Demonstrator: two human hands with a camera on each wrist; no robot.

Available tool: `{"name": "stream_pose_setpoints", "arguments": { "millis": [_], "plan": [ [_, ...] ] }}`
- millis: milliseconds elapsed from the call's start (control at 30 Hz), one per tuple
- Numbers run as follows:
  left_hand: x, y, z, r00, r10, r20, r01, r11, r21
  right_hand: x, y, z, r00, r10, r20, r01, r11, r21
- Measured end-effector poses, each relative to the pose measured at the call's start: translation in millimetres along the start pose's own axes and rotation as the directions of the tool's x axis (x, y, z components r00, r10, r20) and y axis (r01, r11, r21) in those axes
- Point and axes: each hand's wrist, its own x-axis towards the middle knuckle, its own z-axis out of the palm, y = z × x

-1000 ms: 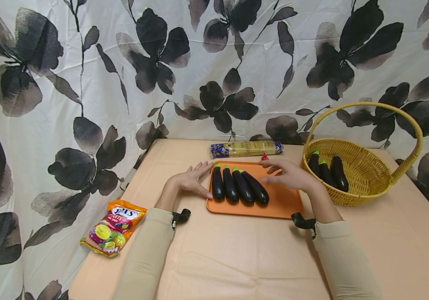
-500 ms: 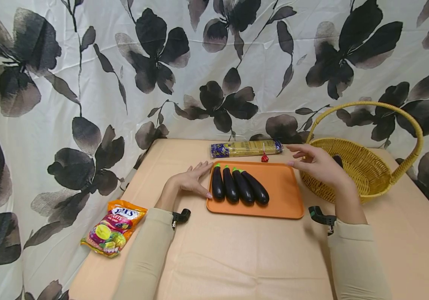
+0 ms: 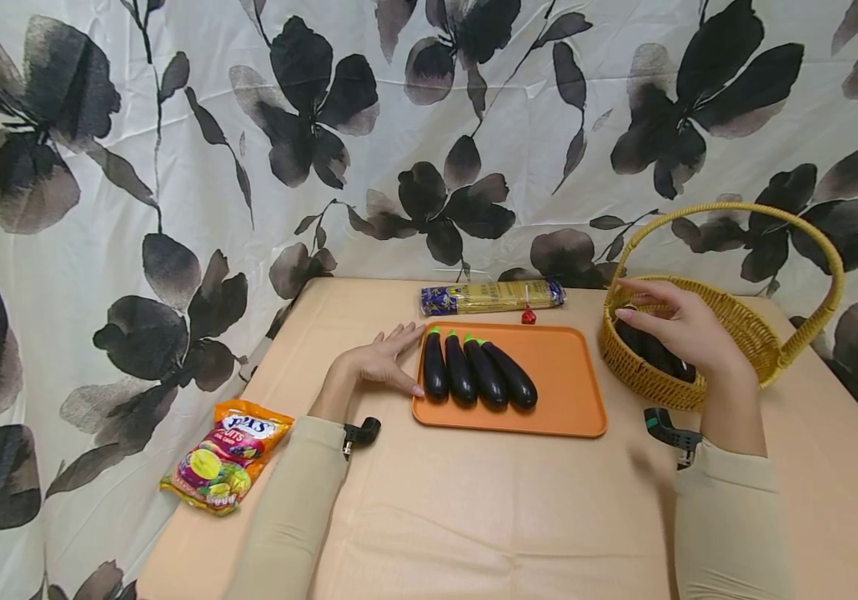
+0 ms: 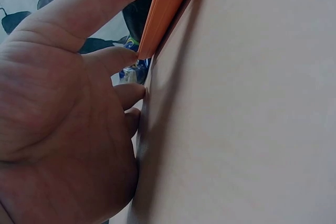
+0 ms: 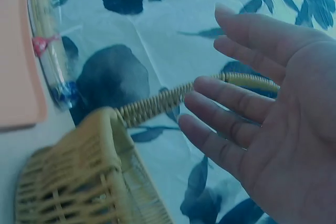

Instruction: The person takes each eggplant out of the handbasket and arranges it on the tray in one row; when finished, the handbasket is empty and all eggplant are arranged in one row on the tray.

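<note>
Several dark eggplants (image 3: 490, 372) with green tips lie side by side on the left part of an orange tray (image 3: 564, 400). My left hand (image 3: 378, 365) rests at the tray's left edge, fingers spread, thumb and fingertips touching the rim. In the left wrist view, the palm of the left hand (image 4: 68, 108) stands beside the tray's orange side (image 4: 165, 17). My right hand (image 3: 687, 325) hovers over the yellow wicker basket (image 3: 646, 383), its fingers extended and holding nothing. Beneath it, eggplants (image 3: 654, 350) in the basket are partly hidden by the hand.
A pack of noodles (image 3: 492, 297) lies behind the tray, with a small red wrapped candy (image 3: 529, 316) in front of it. At the table's left edge lies an orange candy bag (image 3: 228, 457). The basket's tall handle (image 3: 729, 208) arches over it. A floral curtain hangs behind.
My right hand has moved right, from above the tray near the eggplants to above the basket. The left hand has stayed at the tray's edge.
</note>
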Motion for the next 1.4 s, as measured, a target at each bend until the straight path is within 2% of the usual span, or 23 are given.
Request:
{"name": "stream_pose_setpoints", "arguments": {
  "millis": [200,367,900,1167,1400],
  "plan": [
    [-0.3,-0.1,-1.0,1.000,0.011,-0.002,-0.011,1.000,0.006,-6.9,16,-11,0.998,0.028,-0.065,-0.026,0.999,0.034],
    [-0.9,-0.4,-1.2,1.000,0.013,-0.002,-0.013,1.000,0.010,-9.5,26,-15,0.993,0.073,-0.094,-0.072,0.997,0.013],
    [5.4,6.5,2.1,1.000,-0.029,-0.011,0.029,0.999,0.016,2.6,71,-23,0.984,0.168,-0.062,-0.168,0.986,0.006],
    [5.7,5.0,2.7,1.000,-0.014,-0.017,0.014,1.000,0.012,1.3,92,-19,0.963,0.271,-0.007,-0.270,0.963,0.011],
    [5.4,5.9,1.9,1.000,-0.019,-0.015,0.019,1.000,-0.002,1.2,97,-18,0.959,0.281,0.026,-0.281,0.960,-0.020]
  ]
}}
